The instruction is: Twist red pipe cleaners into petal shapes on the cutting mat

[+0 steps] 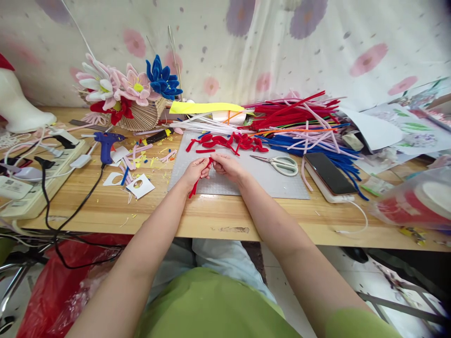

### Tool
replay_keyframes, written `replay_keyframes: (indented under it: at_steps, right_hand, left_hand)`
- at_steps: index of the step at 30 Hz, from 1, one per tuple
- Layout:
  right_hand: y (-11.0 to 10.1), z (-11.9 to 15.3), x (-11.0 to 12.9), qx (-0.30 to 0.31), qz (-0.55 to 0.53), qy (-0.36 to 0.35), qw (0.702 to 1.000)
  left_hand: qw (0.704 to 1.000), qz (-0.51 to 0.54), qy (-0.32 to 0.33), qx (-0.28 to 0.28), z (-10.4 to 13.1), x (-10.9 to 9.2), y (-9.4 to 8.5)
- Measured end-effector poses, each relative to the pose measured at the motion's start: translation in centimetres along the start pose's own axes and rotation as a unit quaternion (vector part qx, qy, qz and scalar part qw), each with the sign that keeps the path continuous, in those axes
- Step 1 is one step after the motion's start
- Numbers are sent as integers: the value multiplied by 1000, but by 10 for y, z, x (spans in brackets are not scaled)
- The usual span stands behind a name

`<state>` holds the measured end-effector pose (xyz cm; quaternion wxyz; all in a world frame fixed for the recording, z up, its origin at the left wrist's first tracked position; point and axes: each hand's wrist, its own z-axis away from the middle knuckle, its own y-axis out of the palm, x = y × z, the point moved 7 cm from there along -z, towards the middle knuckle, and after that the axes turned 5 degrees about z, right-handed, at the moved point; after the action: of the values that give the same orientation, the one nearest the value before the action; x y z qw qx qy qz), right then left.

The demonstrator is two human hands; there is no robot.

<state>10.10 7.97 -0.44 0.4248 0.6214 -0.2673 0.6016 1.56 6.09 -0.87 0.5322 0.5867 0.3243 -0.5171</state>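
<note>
Over the near left part of a grey cutting mat (pixel 282 188), both hands meet on one red pipe cleaner (pixel 192 190). My left hand (pixel 196 172) is closed round it, and its loose end hangs down below the fingers. With thumb and fingers pinched, my right hand (pixel 227 167) grips the upper end close to the left fingertips. Just beyond the hands lie several bent red pipe cleaner pieces (pixel 239 142) and a short straight red piece (pixel 205 151). A pair of scissors (pixel 282 164) with pale handles rests on the mat to the right.
A blue glue gun (pixel 106 145) and a power strip (pixel 45 176) with cables stand left. Behind are fuzzy flowers (pixel 134 87) and piled pipe cleaners (pixel 299 112). Rightward lie a phone (pixel 330 172) on a white power bank and a bagged cup (pixel 419 202). Paper scraps (pixel 141 186) lie left.
</note>
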Motion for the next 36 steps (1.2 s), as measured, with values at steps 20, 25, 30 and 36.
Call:
replay_keyframes:
  at_steps: [20, 25, 30, 36]
  right_hand:
    - [-14, 3, 2, -90, 81, -54, 991]
    - [-29, 1, 3, -144, 98, -62, 983]
    - [-22, 2, -3, -92, 97, -33, 991]
    - [-20, 3, -5, -98, 101, -34, 990]
  left_hand:
    - [992, 59, -108, -30, 6, 11, 2]
    - [993, 5, -102, -66, 8, 10, -1]
    - [991, -11, -68, -114, 9, 5, -5]
    - [989, 28, -81, -117, 7, 6, -5]
